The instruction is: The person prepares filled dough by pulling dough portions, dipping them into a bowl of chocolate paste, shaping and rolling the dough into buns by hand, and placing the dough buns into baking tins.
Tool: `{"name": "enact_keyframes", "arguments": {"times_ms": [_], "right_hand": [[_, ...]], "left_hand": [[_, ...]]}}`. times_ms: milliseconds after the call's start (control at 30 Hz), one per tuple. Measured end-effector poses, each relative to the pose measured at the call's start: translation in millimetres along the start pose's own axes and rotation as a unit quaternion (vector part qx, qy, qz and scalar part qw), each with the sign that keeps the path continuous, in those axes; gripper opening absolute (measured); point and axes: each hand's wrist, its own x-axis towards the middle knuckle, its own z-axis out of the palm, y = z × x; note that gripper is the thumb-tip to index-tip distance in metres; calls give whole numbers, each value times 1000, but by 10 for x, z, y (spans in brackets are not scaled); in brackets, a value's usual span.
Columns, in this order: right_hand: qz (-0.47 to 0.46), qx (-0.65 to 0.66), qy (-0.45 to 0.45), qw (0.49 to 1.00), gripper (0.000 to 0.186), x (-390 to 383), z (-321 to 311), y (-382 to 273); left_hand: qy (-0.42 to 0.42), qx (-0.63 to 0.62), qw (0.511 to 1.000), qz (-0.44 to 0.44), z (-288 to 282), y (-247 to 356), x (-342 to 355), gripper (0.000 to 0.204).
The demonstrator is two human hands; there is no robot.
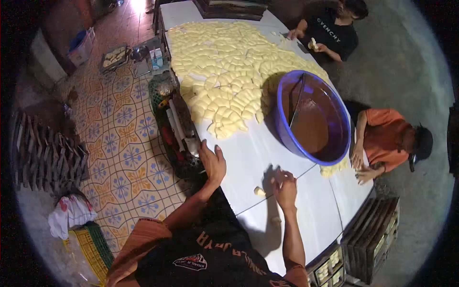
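My left hand (213, 162) is at the near left edge of the white tiled table (244, 172), fingers apart and holding nothing. My right hand (285, 186) hovers over the bare tiles, fingers loosely bent and apart, with nothing visible in them. A small pale dough piece (259, 191) lies just left of it. Many flattened yellow dough pieces (220, 91) cover the far part of the table. A large purple tub (281, 122) with brown contents and a dark implement stands at the right side, beyond my right hand.
A co-worker in orange (387, 136) works at the right edge; another in black (334, 36) is farther back, holding dough. A crate of tools (172, 134) lines the left edge. Stacked trays (370, 239) stand at the lower right. More dark trays (48, 153) are at the far left.
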Motion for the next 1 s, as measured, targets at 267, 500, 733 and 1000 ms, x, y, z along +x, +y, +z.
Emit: {"name": "enact_keyframes", "arguments": {"times_ms": [267,500,733,1000], "right_hand": [[-80,211,58,973,31,1821,735,-840],[22,544,46,837,11,1324,459,-833],[236,444,-40,863,21,217,-177,382],[-15,269,-1,963,27,1611,533,-801]], "left_hand": [[-27,17,999,9,74,8,-27,49],[-25,17,999,-16,-54,-9,29,48],[-26,39,999,3,-6,119,28,41],[-36,7,999,-29,-41,65,14,42]]}}
